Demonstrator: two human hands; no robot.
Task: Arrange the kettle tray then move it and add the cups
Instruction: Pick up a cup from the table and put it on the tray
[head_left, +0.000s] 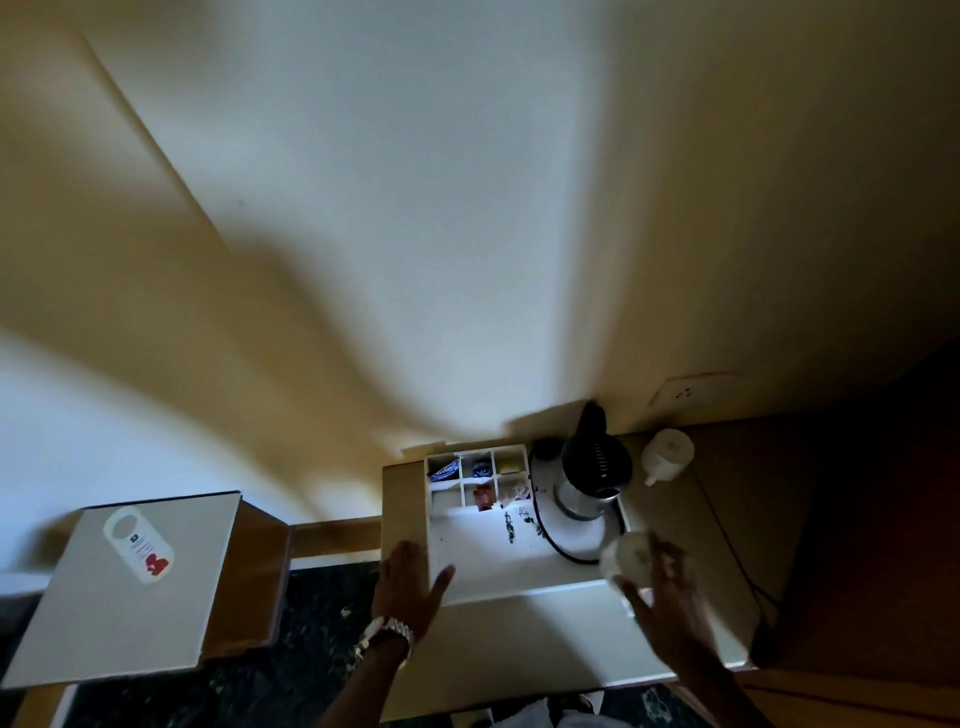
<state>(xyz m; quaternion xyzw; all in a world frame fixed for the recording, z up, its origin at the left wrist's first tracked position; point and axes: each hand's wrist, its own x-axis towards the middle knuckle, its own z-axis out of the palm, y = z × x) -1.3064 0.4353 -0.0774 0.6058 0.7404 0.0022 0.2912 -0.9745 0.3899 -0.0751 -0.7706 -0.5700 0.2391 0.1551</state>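
A white kettle tray (498, 582) lies on a small table against the wall. Its back left part is a grid of compartments (478, 478) holding sachets. A steel kettle with a black lid (589, 478) stands at the tray's back right, its black cord looping over the tray floor. My left hand (408, 584) rests flat on the tray's left front edge, fingers apart. My right hand (660, 587) holds a white cup (628, 556) at the tray's right front corner. A second white cup (667, 454) lies on its side on the table right of the kettle.
The table (519, 649) has a white top; a dark cabinet (872, 519) stands at its right. A wall socket (680, 392) is behind the kettle. A lower white-topped stand (78, 623) at the left carries a door hanger card (137, 543). Dark floor shows between them.
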